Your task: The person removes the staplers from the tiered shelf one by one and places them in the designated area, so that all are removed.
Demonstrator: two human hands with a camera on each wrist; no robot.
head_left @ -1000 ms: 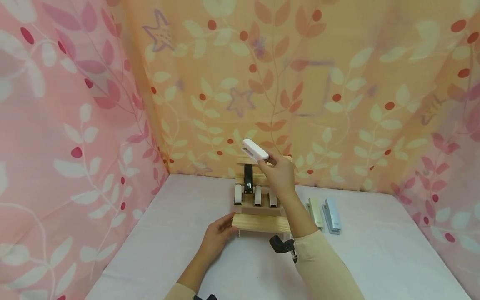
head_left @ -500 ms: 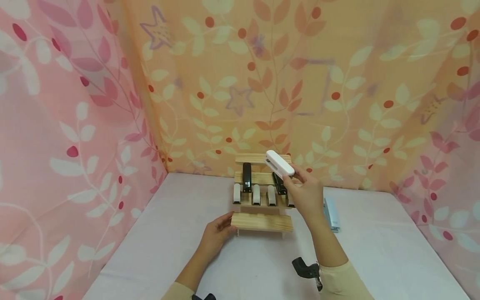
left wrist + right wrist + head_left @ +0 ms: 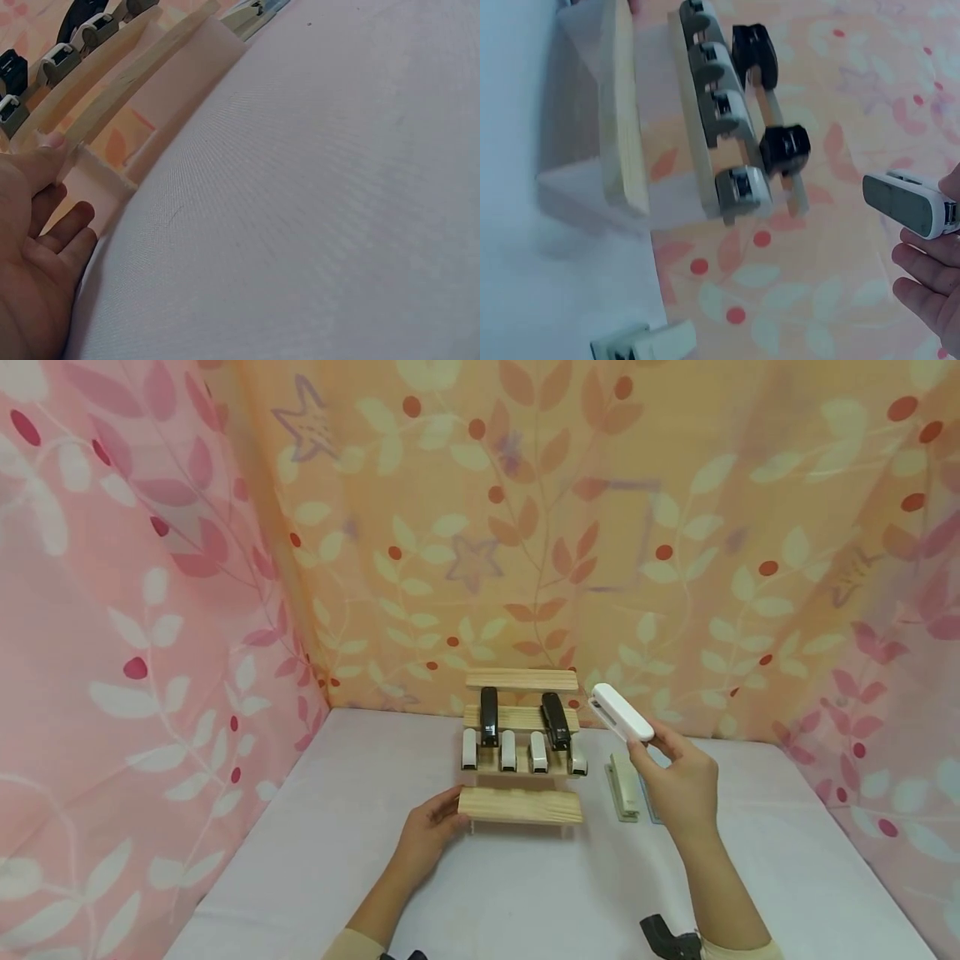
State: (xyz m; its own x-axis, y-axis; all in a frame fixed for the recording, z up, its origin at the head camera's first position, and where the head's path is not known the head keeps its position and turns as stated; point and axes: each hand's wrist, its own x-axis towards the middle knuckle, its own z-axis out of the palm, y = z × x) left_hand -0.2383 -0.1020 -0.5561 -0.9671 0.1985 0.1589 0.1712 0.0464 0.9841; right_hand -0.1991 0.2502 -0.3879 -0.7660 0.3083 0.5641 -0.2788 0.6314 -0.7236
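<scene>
My right hand (image 3: 682, 781) pinches a white stapler (image 3: 622, 712) by its near end, in the air right of a tiered wooden rack (image 3: 521, 807). In the right wrist view the stapler's grey underside (image 3: 897, 204) shows. My left hand (image 3: 426, 842) grips the left end of the rack's lowest board; in the left wrist view the thumb (image 3: 51, 142) lies against the board and the other fingers are bent below it. Several small white staplers (image 3: 508, 750) line a middle tier. Two black staplers (image 3: 556, 721) lie on the tier behind; the right one is tilted.
A pale green stapler (image 3: 624, 787) stands on the white tabletop (image 3: 337, 827) to the rack's right. Beside it a light blue stapler (image 3: 649, 802) is mostly hidden by my right hand. Patterned cloth (image 3: 480, 527) hangs behind the rack and on both sides.
My right hand has moved right and somewhat down with the white stapler, away from in front of the rack, uncovering the right black stapler. My left hand stays on the rack.
</scene>
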